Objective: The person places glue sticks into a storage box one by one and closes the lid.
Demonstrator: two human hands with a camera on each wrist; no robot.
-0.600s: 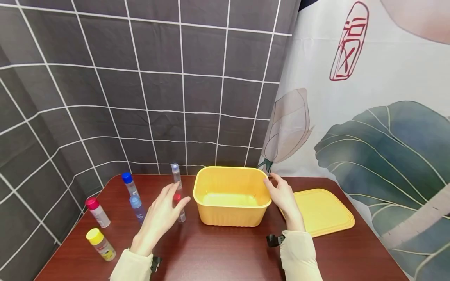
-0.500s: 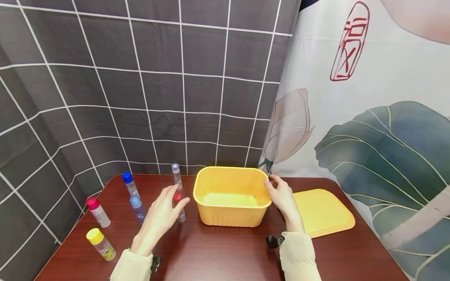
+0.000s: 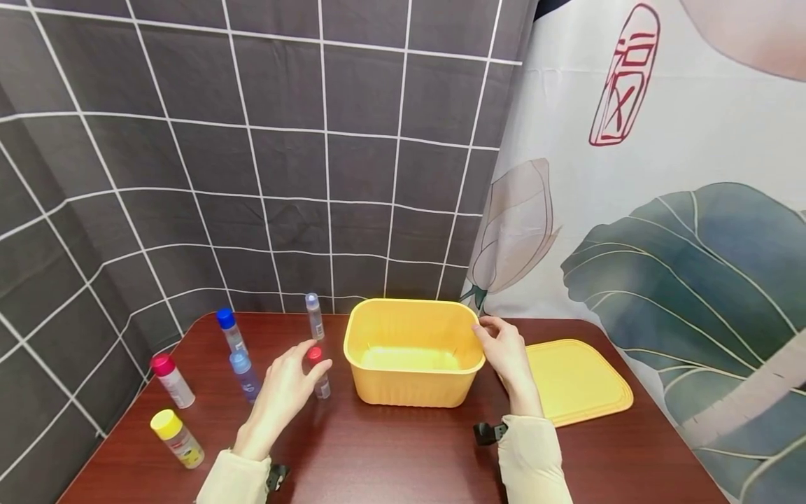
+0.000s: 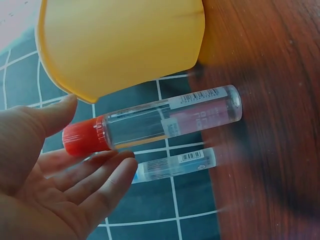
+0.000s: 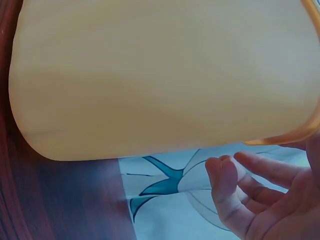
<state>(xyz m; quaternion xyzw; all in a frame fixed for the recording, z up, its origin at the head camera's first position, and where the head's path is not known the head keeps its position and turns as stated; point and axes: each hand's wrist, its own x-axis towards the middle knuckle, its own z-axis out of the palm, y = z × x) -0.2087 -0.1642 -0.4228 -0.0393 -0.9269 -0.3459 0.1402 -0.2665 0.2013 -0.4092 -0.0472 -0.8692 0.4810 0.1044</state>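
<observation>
In the head view a clear bottle with a red cap [image 3: 322, 385] stands on the table left of an open yellow box [image 3: 415, 388]. My left hand [image 3: 280, 388] is at that bottle, thumb and fingers spread on either side of the cap. The left wrist view shows the red cap [image 4: 87, 136] between thumb and fingers, which are not closed on it. Behind stands a slim clear bottle with a pale blue cap [image 3: 315, 318]. My right hand [image 3: 506, 353] is at the box's right rim, fingers loosely bent, holding nothing; the right wrist view shows its fingers [image 5: 272, 170] beside the rim.
A yellow lid [image 3: 579, 381] lies right of the box. On the left stand bottles with a dark blue cap [image 3: 225, 318], a light blue cap [image 3: 241, 362], a crimson cap [image 3: 163, 365] and a yellow cap [image 3: 166, 424]. A grey checked cloth [image 3: 283, 161] hangs behind the table.
My left thumb and fingers have come closer together around the red cap, the fingertips shifting slightly nearer to me. The right hand stays at the box rim, and the bottles and box have not moved.
</observation>
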